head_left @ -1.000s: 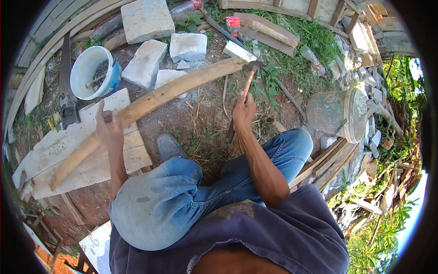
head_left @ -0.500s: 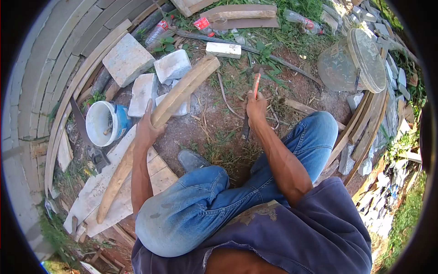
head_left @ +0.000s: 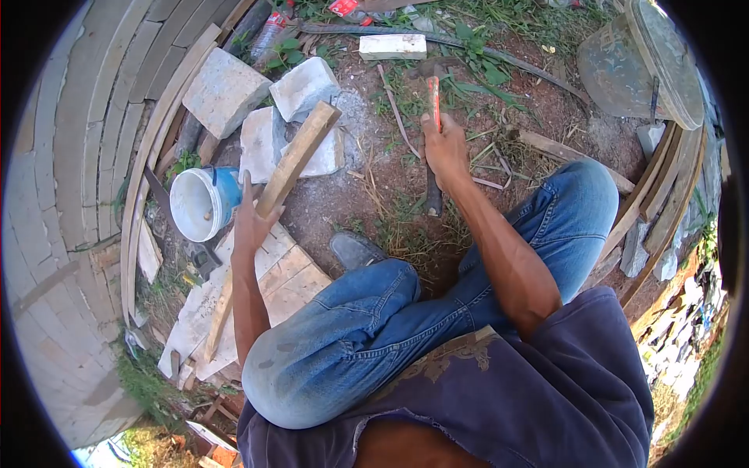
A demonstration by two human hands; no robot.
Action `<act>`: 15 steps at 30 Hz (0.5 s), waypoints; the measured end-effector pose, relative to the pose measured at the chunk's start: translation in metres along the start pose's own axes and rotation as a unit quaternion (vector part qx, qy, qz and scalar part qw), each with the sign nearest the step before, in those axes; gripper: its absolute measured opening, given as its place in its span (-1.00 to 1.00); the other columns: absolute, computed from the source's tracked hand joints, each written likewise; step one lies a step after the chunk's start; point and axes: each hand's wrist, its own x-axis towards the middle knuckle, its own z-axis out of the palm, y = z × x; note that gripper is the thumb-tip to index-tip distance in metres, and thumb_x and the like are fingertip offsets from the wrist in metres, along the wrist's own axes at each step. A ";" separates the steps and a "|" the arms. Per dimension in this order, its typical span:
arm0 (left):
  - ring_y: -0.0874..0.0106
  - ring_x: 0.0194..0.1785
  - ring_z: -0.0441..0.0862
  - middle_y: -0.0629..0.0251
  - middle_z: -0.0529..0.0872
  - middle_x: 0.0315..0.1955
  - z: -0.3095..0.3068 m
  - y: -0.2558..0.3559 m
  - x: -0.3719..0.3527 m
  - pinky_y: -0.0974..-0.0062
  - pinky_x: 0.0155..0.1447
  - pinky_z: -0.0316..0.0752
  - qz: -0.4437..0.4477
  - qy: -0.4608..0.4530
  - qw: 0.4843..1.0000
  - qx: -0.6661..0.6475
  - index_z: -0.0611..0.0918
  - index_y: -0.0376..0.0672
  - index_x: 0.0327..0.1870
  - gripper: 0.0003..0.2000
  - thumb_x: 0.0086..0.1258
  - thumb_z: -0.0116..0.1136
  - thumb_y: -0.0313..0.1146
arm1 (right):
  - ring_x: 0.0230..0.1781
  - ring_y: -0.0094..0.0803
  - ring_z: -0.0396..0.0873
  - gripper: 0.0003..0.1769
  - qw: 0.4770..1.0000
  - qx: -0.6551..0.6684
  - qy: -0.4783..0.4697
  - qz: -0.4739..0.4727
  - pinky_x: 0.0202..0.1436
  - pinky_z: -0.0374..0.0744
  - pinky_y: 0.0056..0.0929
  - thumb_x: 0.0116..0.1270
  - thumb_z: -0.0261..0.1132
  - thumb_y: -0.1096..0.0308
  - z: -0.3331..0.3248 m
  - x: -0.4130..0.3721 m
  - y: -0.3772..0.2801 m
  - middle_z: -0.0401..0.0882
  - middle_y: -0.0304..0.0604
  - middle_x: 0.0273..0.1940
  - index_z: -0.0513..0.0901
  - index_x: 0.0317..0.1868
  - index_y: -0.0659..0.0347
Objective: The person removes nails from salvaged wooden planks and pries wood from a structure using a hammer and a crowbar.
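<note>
My left hand (head_left: 253, 222) is closed around a long wooden board (head_left: 300, 152). The board slants from beside my left knee up toward the white blocks. At its upper end a thin dark bit like a nail sticks out. My right hand (head_left: 446, 148) grips a hammer (head_left: 434, 97) with an orange-red shaft and a dark lower grip (head_left: 434, 195). Its dark head is over the dirt and grass, well apart from the board. Under the left forearm lies a pale flat panel (head_left: 289, 269).
Several white blocks (head_left: 226, 90) sit ahead on the left, beside a small blue-and-white bucket (head_left: 195, 207). A large clear bucket (head_left: 624, 70) lies tilted at right, near curved wooden planks (head_left: 672, 195). A dark pipe (head_left: 499, 53) crosses the ground ahead; a block wall (head_left: 70, 156) stands at left.
The board has turned in my left hand, showing a narrower face, and its upper end has come lower. The camera view has shifted. My right hand still holds the hammer.
</note>
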 end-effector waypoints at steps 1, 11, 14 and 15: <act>-0.04 0.28 0.53 -0.13 0.55 0.25 0.001 0.018 0.008 0.18 0.37 0.40 0.031 0.016 0.999 -0.012 -0.09 -0.06 0.61 0.11 0.10 0.47 -0.26 | -0.55 -0.33 0.52 -0.67 0.999 -0.045 -0.021 -0.011 -0.42 0.44 -0.19 0.46 0.21 0.17 -0.001 0.000 0.000 0.52 -0.06 -0.53 0.52 -0.28 0.32; -0.05 0.07 0.65 -0.14 0.67 0.03 0.047 0.060 0.080 0.13 0.13 0.53 0.034 0.053 0.993 0.100 0.02 -0.03 0.60 -0.01 0.23 0.37 -0.01 | -0.50 0.24 0.57 -0.71 0.946 -0.207 -0.119 -0.220 -0.36 0.50 0.06 0.52 0.15 0.18 0.006 -0.020 -0.073 0.55 0.15 -0.54 0.48 -0.13 0.30; -0.04 0.00 0.68 -0.12 0.71 -0.04 0.045 0.058 0.080 0.12 0.07 0.56 0.032 0.052 0.994 0.091 0.02 -0.01 0.60 -0.03 0.25 0.36 0.00 | -0.46 0.28 0.59 -0.73 0.924 -0.136 -0.054 -0.354 -0.39 0.47 0.14 0.53 0.12 0.20 0.029 -0.030 -0.105 0.55 0.22 -0.53 0.45 -0.08 0.27; -0.04 0.00 0.68 -0.12 0.71 -0.04 0.045 0.058 0.081 0.12 0.07 0.56 0.028 0.054 0.994 0.090 0.02 -0.01 0.60 -0.03 0.25 0.36 0.00 | -0.46 0.28 0.59 -0.73 0.923 -0.137 -0.059 -0.356 -0.39 0.47 0.14 0.53 0.12 0.20 0.035 -0.026 -0.099 0.55 0.22 -0.53 0.45 -0.08 0.27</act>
